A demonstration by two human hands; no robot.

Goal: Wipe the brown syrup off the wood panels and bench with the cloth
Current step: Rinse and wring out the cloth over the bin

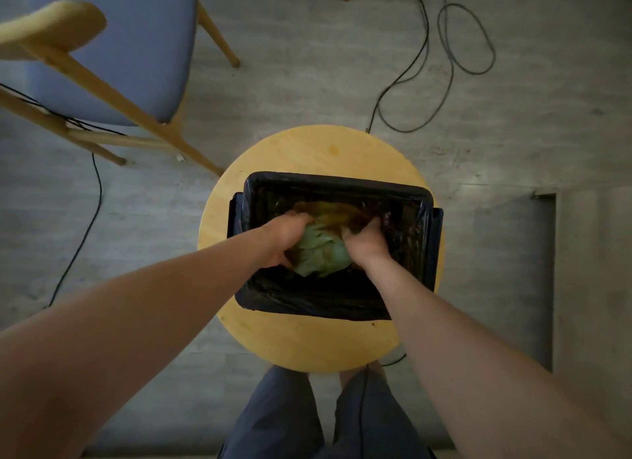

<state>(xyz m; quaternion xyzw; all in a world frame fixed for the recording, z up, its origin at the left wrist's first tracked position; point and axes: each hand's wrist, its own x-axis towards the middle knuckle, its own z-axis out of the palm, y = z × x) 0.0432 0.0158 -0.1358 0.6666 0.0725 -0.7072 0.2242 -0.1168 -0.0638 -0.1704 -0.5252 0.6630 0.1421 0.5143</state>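
While I hold the cloth (319, 253) bunched over the black-lined bin (328, 303), both my hands are curled tight round it. My left hand (285, 238) grips the left side of the wad and my right hand (367, 244) grips the right side, with the fingers dug into the fabric. The cloth is pale green where it shows between my hands and stained brown at its far end, which lies down inside the bin. The bin stands on the round wooden surface (307, 342), roughly at its middle, and I stand at the near edge.

I take this step to be wringing the syrup out of the cloth so that it can pick up more. To do it well I should keep the whole wad inside the rim, so that drips land on the liner and not on the wood. Twisting my hands in opposite directions should press out more than a plain squeeze would. Syrup is sticky, so I should fold the cleaner green part outward before I wipe again, or I will only smear it. I should pull against my own hands and not lean on the bin, which looks light enough to slide. A faint darker spot (333, 147) shows on the surface beyond the bin, and I cannot tell whether it is syrup
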